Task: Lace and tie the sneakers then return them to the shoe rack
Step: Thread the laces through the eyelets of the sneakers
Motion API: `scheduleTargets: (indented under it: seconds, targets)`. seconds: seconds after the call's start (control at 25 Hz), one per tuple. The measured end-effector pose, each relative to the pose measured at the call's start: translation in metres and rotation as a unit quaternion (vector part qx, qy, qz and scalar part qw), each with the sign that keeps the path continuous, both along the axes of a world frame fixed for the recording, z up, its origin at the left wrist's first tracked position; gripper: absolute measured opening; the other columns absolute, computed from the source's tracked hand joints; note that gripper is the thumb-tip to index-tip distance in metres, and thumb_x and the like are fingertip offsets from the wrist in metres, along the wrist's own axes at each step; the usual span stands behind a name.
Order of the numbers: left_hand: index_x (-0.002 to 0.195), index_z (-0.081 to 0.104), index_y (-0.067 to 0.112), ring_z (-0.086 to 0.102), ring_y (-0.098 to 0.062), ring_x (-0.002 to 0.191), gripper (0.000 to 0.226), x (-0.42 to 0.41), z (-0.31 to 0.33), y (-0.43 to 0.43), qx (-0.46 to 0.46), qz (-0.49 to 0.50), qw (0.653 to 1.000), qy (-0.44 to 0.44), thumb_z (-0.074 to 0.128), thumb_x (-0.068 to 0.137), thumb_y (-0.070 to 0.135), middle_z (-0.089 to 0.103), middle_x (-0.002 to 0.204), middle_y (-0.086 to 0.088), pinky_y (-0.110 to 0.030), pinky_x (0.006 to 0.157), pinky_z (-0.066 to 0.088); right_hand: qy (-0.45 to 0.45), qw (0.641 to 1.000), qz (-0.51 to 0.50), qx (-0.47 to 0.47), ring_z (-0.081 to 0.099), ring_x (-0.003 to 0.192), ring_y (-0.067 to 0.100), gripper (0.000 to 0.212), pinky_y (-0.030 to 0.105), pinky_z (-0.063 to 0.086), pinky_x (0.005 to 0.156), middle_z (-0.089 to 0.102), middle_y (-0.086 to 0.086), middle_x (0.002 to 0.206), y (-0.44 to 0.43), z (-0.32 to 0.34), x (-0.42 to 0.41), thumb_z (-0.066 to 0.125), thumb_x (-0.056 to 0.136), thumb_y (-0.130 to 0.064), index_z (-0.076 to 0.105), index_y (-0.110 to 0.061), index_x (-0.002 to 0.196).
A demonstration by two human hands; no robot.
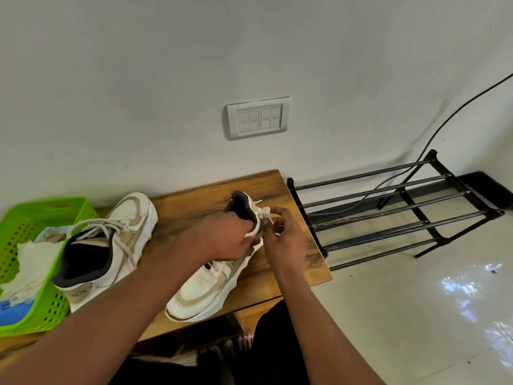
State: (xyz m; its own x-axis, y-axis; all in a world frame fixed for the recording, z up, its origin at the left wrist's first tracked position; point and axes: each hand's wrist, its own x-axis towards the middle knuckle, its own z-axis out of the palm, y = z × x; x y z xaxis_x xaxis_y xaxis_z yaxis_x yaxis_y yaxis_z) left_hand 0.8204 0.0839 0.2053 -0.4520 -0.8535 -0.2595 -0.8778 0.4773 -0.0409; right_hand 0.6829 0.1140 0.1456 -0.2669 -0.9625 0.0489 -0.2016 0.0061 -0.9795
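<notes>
At nine o'clock, a lime-green perforated plastic basket (59,307) holding crumpled white cloth. Just beside it, toward the centre, a white-and-beige chunky-soled sneaker (111,254), laces threaded but lying loose and untied, resting on the brown wood-grain tabletop (200,201). At the centre, a second white-and-beige sneaker (205,290) with its heel raised toward twelve o'clock, toe down at six near the table's front edge. Left hand (222,240) closed around the dark-lined collar, steadying the shoe. Right hand (283,232) pinching the off-white lace end (265,213) at the top eyelets, fingers curled tight. At three o'clock, the black metal-bar shoe rack (388,207), bare.

Likely risks: lace end slipping from the pinch or missing an eyelet, hidden behind the fingers; toe sliding off the table edge under a hard pull; first sneaker's trailing laces snagging when lifted toward the rack.
</notes>
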Motion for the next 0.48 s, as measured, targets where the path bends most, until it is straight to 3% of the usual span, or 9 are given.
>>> scheduleTargets:
  seconds: [0.12, 0.24, 0.36, 0.48]
  targets:
    - [0.108, 0.052, 0.021, 0.055, -0.02, 0.069, 0.039, 0.013, -0.013, 0.003, -0.1, 0.011, 0.995, 0.016, 0.026, 0.102, 0.049, 0.067, 0.088, -0.005, -0.03, 0.05, 0.032, 0.017, 0.999, 0.02, 0.024, 0.067, 0.073, -0.001, 0.015, 0.013, 0.047, 0.06, 0.073, -0.011, 0.084, -0.008, -0.008, 0.003, 0.065, 0.094, -0.012, 0.072, -0.021, 0.103]
    - [0.095, 0.058, 0.019, 0.059, -0.024, 0.064, 0.047, 0.015, -0.031, 0.004, -0.174, 0.083, 0.971, 0.143, 0.021, 0.101, 0.047, 0.067, 0.079, -0.007, -0.032, 0.053, 0.038, 0.021, 0.997, 0.075, 0.013, 0.068, 0.072, 0.003, 0.011, 0.019, 0.054, 0.063, 0.075, -0.006, 0.084, 0.011, -0.011, 0.016, 0.065, 0.095, -0.012, 0.074, -0.015, 0.101]
    - [0.085, 0.062, 0.016, 0.059, -0.029, 0.066, 0.046, 0.017, -0.038, 0.0, -0.172, 0.172, 0.93, 0.275, 0.027, 0.101, 0.042, 0.063, 0.079, -0.009, -0.037, 0.06, 0.046, 0.076, 0.989, 0.116, -0.055, 0.067, 0.074, 0.008, 0.014, 0.025, 0.055, 0.066, 0.073, -0.003, 0.084, 0.035, -0.012, 0.032, 0.062, 0.093, -0.006, 0.073, -0.013, 0.095]
    - [0.066, 0.049, 0.025, 0.056, -0.022, 0.06, 0.043, 0.014, -0.04, 0.002, -0.151, 0.186, 0.917, 0.318, 0.027, 0.097, 0.045, 0.057, 0.062, 0.0, -0.036, 0.057, 0.045, 0.072, 0.996, 0.013, -0.049, 0.066, 0.076, 0.01, 0.012, 0.028, 0.054, 0.065, 0.071, 0.0, 0.088, 0.004, -0.012, 0.038, 0.061, 0.094, -0.009, 0.071, -0.012, 0.1]
